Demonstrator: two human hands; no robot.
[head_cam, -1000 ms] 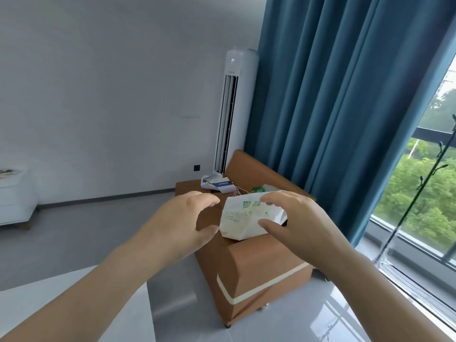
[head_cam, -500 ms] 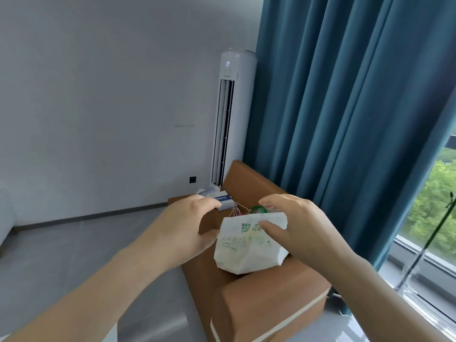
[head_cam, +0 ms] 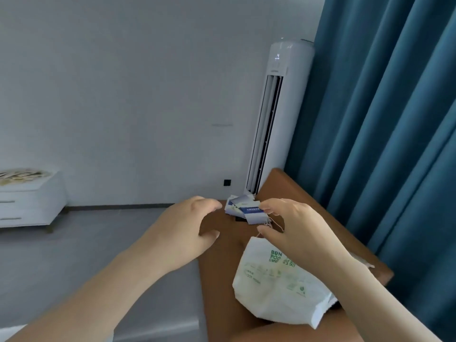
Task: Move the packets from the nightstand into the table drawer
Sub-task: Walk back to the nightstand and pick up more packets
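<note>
Our left hand (head_cam: 182, 233) hovers wide open, empty. Our right hand (head_cam: 296, 228) brackets the blue-and-white paper packets (head_cam: 246, 209) on the brown leather nightstand (head_cam: 222, 267); can't tell if it's gripping.

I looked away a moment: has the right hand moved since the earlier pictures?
Yes. The right hand has left the white bag and gone farther along the nightstand, toward the packets at its far end.

A nightstand (head_cam: 217, 287) bears a pile of packets (head_cam: 245, 210) at its far end and a bag (head_cam: 276, 290) at its near end. The left hand (head_cam: 182, 234) and right hand (head_cam: 298, 228) hover between them. Behind stands a tower air conditioner (head_cam: 280, 114), a curtain (head_cam: 385, 124) to its right; a drawer cabinet (head_cam: 32, 203) sits far left.
</note>
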